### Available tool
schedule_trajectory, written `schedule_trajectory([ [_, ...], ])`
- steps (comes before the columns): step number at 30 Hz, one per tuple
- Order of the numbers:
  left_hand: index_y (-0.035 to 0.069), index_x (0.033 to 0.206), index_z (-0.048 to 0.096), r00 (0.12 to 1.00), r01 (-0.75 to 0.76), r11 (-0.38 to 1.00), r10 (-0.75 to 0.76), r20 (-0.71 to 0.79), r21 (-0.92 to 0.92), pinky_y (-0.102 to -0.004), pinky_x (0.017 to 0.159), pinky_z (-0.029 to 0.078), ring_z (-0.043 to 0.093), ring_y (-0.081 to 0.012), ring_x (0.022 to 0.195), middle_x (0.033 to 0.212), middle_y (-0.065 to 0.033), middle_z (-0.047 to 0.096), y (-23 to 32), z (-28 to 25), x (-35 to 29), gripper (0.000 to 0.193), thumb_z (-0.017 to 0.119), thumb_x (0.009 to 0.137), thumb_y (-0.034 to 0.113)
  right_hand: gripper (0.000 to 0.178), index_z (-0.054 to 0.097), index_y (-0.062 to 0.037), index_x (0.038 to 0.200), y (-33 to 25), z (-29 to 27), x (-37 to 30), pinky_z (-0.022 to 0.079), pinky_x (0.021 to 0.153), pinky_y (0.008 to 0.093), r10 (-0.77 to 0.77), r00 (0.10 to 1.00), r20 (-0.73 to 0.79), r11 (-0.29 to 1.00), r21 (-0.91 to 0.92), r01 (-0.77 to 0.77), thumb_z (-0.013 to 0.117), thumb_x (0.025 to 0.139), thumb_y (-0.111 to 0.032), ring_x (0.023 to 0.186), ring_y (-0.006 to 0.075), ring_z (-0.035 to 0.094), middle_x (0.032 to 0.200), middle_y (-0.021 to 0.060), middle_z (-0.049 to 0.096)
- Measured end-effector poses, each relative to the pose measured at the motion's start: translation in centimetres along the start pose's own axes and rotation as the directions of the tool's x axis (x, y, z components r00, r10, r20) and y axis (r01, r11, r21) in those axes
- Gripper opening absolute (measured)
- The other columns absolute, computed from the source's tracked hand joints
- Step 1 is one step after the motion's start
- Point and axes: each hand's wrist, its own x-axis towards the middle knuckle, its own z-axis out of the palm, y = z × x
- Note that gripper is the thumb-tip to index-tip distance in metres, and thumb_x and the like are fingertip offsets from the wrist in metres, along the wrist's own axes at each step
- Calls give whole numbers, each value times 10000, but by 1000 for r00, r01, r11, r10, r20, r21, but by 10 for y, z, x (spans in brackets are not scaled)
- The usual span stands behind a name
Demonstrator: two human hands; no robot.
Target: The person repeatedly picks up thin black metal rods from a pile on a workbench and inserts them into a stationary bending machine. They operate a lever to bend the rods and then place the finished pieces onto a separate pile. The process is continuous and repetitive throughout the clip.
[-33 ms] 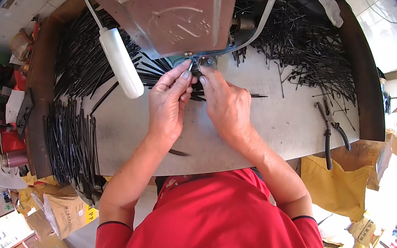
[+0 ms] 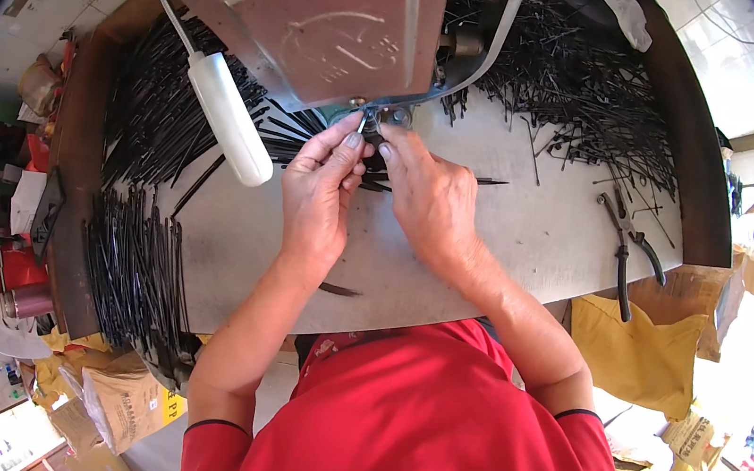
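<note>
Beneath the reddish machine head point(image 2: 325, 48), my two hands meet close to its working point. My left hand point(image 2: 317, 199) pinches a small slim metal piece point(image 2: 363, 126) between thumb and forefinger, its tip up against the machine. On the other side, my right hand point(image 2: 438, 205) is closed, with thumb and forefinger curled near a bolted metal block point(image 2: 398, 117). What its fingers grip is hidden. Thin black rods point(image 2: 288, 150) lie on the metal table behind and under the hands, their ends poking out past the right wrist.
A white lamp point(image 2: 230, 121) hangs left of the hands. Bundles of black rods point(image 2: 137, 252) cover the table's left side; a loose heap of thin rods point(image 2: 577, 90) fills the back right. Pliers point(image 2: 625, 244) lie near the right edge, above a yellow bag point(image 2: 638, 351).
</note>
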Motion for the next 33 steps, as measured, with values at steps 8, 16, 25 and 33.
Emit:
schedule_trajectory([
  [8, -6, 1171, 599, 999, -39, 998, 39, 13, 46, -155, 592, 411, 531, -40, 699, 864, -29, 637, 0, -1, -1, 281, 606, 898, 61, 217, 559, -78, 1062, 3, 3, 2, 476, 477, 432, -63, 996, -70, 994, 80, 69, 544, 847, -97, 549, 335, 619, 664, 142, 635],
  [16, -6, 1169, 601, 1000, 11, 1000, -11, -2, 27, -160, 597, 416, 530, -45, 691, 862, -26, 637, 5, 0, 0, 285, 616, 893, 64, 213, 566, -89, 1064, 3, 9, 0, 478, 487, 429, -18, 998, -53, 993, 119, 24, 556, 852, -106, 544, 340, 614, 623, 147, 620],
  [25, -6, 1156, 615, 999, -17, 998, 16, 28, 66, -161, 599, 407, 526, -48, 694, 857, -30, 633, 3, -6, 2, 276, 622, 889, 65, 207, 572, -94, 1064, 4, 7, 0, 480, 496, 432, 8, 999, -43, 993, 119, -2, 562, 857, -108, 555, 340, 615, 626, 152, 617],
  [33, -4, 1164, 619, 1000, 8, 995, -10, 20, 95, -166, 589, 396, 512, -44, 687, 844, -24, 631, 7, -6, -4, 281, 615, 892, 65, 216, 571, -85, 1073, 3, 7, -6, 480, 511, 429, 8, 1000, -15, 990, 143, -6, 561, 857, -90, 581, 345, 621, 655, 163, 624],
])
